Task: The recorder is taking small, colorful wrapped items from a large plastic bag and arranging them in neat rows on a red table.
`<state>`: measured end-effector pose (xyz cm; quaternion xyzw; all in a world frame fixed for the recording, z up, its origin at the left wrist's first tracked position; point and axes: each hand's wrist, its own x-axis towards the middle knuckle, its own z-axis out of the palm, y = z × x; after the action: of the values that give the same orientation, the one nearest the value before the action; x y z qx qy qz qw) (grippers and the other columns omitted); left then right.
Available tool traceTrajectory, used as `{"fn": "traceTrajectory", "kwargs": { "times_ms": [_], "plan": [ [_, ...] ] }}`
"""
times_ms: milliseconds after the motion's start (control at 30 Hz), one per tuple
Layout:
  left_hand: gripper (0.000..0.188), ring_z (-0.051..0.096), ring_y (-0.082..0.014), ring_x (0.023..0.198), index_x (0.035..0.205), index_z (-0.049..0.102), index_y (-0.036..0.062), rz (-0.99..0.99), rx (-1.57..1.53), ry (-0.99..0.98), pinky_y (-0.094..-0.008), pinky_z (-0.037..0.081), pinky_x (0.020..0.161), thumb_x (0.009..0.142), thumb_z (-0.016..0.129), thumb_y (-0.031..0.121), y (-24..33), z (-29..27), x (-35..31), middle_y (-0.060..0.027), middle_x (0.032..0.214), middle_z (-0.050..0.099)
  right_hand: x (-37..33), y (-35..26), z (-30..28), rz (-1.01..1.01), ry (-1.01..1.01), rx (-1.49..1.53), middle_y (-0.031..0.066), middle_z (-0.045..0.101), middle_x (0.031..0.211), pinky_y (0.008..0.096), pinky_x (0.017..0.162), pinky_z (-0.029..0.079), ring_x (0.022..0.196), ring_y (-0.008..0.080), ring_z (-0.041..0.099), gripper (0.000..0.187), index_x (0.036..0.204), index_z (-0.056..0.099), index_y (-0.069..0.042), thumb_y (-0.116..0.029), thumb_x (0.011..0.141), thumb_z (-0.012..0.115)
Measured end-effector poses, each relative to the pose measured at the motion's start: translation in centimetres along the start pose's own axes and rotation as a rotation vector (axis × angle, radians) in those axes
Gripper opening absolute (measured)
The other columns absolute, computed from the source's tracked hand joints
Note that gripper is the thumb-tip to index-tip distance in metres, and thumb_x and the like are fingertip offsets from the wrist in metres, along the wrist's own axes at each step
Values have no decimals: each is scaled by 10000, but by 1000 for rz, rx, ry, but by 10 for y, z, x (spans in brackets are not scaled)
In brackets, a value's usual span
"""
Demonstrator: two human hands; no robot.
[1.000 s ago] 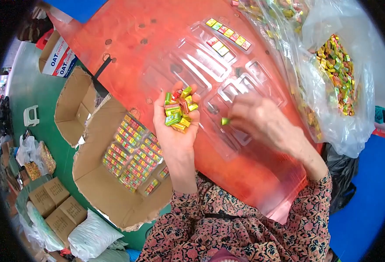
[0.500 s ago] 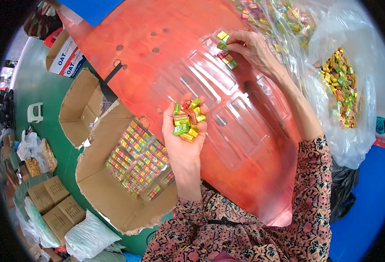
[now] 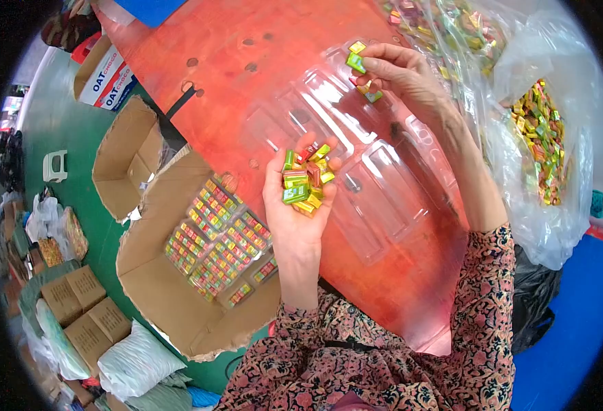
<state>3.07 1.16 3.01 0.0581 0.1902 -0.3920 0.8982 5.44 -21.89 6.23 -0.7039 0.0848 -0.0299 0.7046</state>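
My left hand point(image 3: 294, 222) is cupped palm up around a small heap of wrapped candies point(image 3: 304, 179) in yellow, green and red. Under and beyond it, a clear plastic tray point(image 3: 383, 159) with long compartments lies on the red tabletop. Over the tray's far compartment, my right hand point(image 3: 411, 77) pinches a green wrapped candy point(image 3: 355, 63) between thumb and fingertips. A yellow candy point(image 3: 357, 47) is just beyond the pinched one. More candies point(image 3: 371, 93) sit in the same compartment, partly hidden by my right fingers.
To the left, a cardboard box point(image 3: 152, 288) holds filled candy trays point(image 3: 223, 240). Another opened carton point(image 3: 127, 164) stands behind it. At right, a clear bag point(image 3: 510, 226) holds loose candies point(image 3: 540, 140), with more under plastic at the far edge. A black bag point(image 3: 535, 301) hangs below.
The whole view has shifted slightly. My left hand has moved a little right with its candies. The green candy in my right fingers is now tilted differently and hides less of the yellow one.
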Motion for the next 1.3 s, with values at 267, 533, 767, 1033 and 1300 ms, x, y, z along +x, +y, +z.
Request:
{"fn": "traceTrajectory", "kwargs": {
  "times_ms": [267,533,767,1033,1300],
  "plan": [
    [403,595,-282,826,1125,514,15,-2,14,20,-290,536,506,886,414,324,-1,-2,0,-204,1055,563,33,18,-6,-315,89,-777,44,628,828,259,687,455,768,129,586,138,889,610,8,-95,812,563],
    [399,600,-277,828,1126,515,17,-10,1,16,-286,535,509,884,419,320,2,-5,3,-199,1061,566,35,31,-8,-417,20,-826,71,619,869,272,713,451,796,178,595,146,901,591,26,-80,805,561],
    [416,517,-282,901,1171,477,8,12,23,11,-269,517,505,888,427,309,1,-2,0,-219,1145,484,36,23,-9,-102,38,-409,45,614,889,244,720,459,833,141,590,185,953,574,10,-145,855,548],
    [426,604,-280,844,1163,489,15,-4,37,-5,-287,536,495,889,395,328,-3,2,2,-205,1121,536,2,-6,14,103,-232,499,24,572,856,222,631,446,749,83,554,221,977,546,-54,-251,877,528],
    [431,592,-286,850,1164,482,15,-18,42,28,-289,535,508,887,414,338,-7,3,4,-189,1101,545,-22,-7,65,277,-237,210,-20,492,654,174,493,405,586,24,473,242,821,571,-55,-291,868,548]
  ]
}}
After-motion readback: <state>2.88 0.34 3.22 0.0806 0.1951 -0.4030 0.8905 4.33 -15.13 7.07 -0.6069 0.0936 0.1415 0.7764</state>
